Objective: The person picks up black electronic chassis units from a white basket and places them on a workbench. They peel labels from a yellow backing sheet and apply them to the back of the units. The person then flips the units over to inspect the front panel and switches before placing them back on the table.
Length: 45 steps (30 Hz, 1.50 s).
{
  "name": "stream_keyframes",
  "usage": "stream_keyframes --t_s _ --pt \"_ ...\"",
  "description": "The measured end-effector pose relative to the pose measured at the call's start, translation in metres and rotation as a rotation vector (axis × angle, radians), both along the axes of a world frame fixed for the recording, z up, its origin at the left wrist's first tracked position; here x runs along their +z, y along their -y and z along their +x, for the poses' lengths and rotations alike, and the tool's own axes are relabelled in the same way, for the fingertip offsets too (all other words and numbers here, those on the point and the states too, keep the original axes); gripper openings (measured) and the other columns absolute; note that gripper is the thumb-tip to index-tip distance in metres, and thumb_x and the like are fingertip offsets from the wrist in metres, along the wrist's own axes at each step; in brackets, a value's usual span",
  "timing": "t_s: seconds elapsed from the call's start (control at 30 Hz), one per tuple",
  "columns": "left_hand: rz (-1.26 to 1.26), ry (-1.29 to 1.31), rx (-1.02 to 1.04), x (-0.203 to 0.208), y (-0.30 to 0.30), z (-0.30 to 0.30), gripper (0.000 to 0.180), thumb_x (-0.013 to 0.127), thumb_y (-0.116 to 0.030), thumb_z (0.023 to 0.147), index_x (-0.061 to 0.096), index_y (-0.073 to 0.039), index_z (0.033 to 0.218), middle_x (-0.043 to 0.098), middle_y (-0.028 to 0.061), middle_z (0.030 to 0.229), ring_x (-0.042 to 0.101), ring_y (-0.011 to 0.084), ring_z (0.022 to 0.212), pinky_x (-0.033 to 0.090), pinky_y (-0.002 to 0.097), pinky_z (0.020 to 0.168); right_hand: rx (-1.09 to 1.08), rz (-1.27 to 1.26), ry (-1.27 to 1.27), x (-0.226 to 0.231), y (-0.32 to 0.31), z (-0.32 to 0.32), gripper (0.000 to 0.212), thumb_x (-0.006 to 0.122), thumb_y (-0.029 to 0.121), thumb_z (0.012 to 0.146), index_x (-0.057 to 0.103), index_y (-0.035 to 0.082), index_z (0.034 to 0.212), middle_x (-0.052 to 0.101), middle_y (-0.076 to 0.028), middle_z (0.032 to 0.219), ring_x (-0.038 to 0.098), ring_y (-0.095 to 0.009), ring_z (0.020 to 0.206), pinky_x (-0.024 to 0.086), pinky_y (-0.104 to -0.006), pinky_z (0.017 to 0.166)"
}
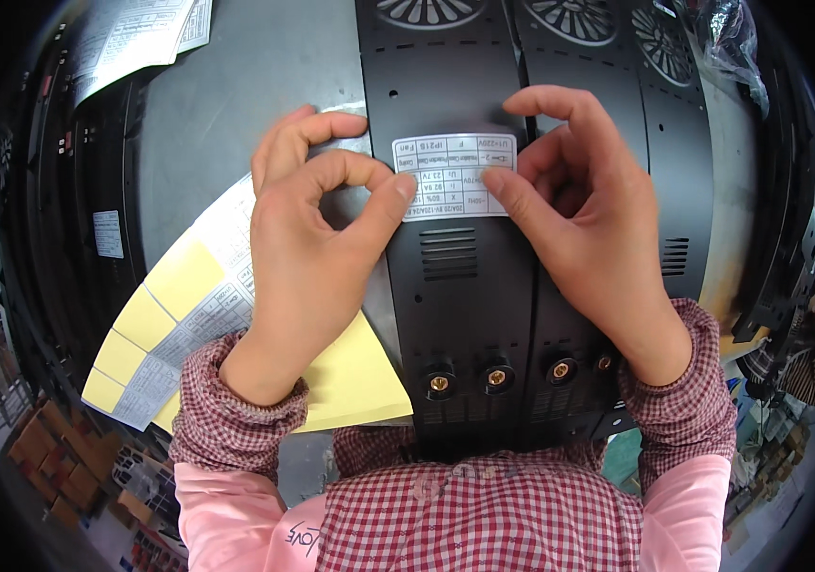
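Observation:
A silvery printed label (455, 176) is held flat just over or against a black metal casing panel (450, 315); whether it touches the panel I cannot tell. My left hand (312, 224) pinches its left edge between thumb and forefinger, with the other fingers curled beyond it. At its right edge, my right hand (593, 210) has the thumb on the printed face and the fingers bent behind. Below the label the panel has a block of slots and brass-centred round sockets (497, 378). Under my left forearm lies a yellow backing sheet (350, 381) with rows of printed labels.
More black casings with round fan grilles (574, 19) stand side by side to the right. Printed papers (136, 43) lie at the far left on the grey metal table (236, 86). Clear plastic wrap (727, 43) is at the far right. Cardboard boxes (60, 458) sit lower left.

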State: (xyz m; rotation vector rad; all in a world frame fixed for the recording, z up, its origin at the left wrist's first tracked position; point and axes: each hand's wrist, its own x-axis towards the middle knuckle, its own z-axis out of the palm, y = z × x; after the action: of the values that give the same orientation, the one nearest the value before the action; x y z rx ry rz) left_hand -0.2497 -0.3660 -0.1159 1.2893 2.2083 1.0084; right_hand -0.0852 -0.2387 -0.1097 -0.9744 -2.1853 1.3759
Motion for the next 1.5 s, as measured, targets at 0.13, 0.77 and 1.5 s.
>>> stream_keyframes --t_s 0.13,0.77,1.5 --pt "0.024 -0.001 0.024 -0.0025 0.0007 0.0014 0.012 0.078 -0.013 0.078 0.07 -0.004 0.077 0.06 0.0119 0.118 0.042 0.037 0.131 0.034 0.0454 0.106 0.006 -0.025 0.003 0.0 0.0 0.0009 0.042 0.074 0.004 0.085 0.056 0.007 0.123 0.058 0.003 0.075 0.051 -0.001 0.064 0.04 -0.0166 0.057" --pt "0.022 0.011 -0.003 -0.0029 0.0004 -0.0012 0.013 0.077 -0.011 0.081 0.07 0.0 0.079 0.059 0.014 0.123 0.041 0.0314 0.133 0.029 0.0424 0.11 0.038 0.007 -0.003 -0.0013 -0.0023 -0.0006 0.045 0.074 0.003 0.086 0.056 0.01 0.126 0.056 0.004 0.074 0.051 -0.001 0.063 0.039 -0.0166 0.057" --pt "0.035 -0.009 -0.013 -0.0046 0.0017 -0.0008 0.011 0.077 -0.008 0.081 0.069 -0.001 0.079 0.057 0.0134 0.125 0.04 0.031 0.135 0.026 0.0424 0.111 0.063 0.133 -0.023 -0.0049 -0.0013 -0.0021 0.047 0.074 0.0 0.083 0.058 0.01 0.126 0.054 0.004 0.069 0.049 -0.001 0.059 0.038 -0.0176 0.052"
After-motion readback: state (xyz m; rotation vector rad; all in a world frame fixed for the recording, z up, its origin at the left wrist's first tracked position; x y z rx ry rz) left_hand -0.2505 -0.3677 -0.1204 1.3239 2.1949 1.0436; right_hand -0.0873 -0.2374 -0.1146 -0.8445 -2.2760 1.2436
